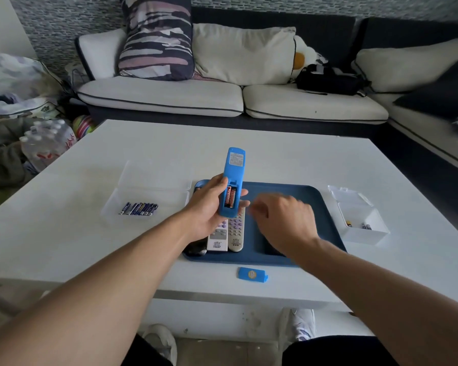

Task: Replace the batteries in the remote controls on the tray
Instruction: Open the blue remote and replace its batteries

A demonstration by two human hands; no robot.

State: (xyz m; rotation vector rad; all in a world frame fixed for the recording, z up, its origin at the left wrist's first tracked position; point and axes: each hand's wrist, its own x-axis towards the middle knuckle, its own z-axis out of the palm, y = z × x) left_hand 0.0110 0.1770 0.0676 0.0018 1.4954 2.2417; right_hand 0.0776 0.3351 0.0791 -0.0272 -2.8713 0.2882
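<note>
Hands point(209, 204) around blue remote point(233, 180)

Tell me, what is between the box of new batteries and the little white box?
In the head view, the blue tray with remotes lies between the clear box and the white box. Above it, the left hand holds the blue remote.

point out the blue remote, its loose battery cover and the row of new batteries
blue remote point(235, 165): head view, on its upper back below the label
battery cover point(252, 274): head view, on its middle, near the round sticker
new batteries point(139, 208): head view, on the middle of the row
</note>
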